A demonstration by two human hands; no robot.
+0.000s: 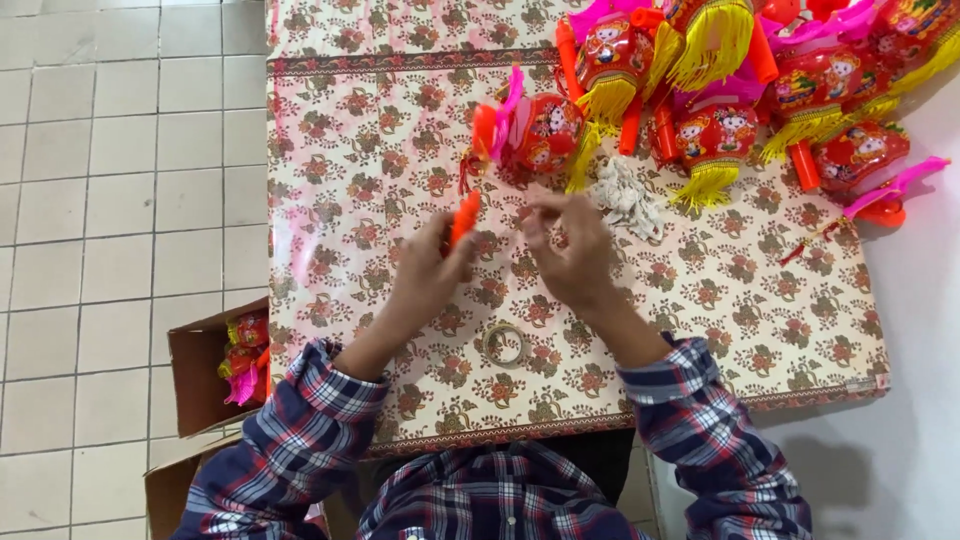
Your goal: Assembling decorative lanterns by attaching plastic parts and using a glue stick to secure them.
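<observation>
- We see a tape ring [503,344] near us and red lanterns [760,90] piled far back; nothing blocks us
- Our left hand [430,275] grips an orange stick [463,218] over the table [330,150]; it stands nearly upright, tip toward one red lantern [545,130]
- Our right hand [570,250] pinches shut; we cannot tell on what

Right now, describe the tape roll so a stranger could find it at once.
Start at the floral tablecloth covering the table. Near its front edge, between the person's two forearms, lies the tape roll. It is a small clear ring lying flat and alone, far from the red lanterns heaped at the back.
</observation>
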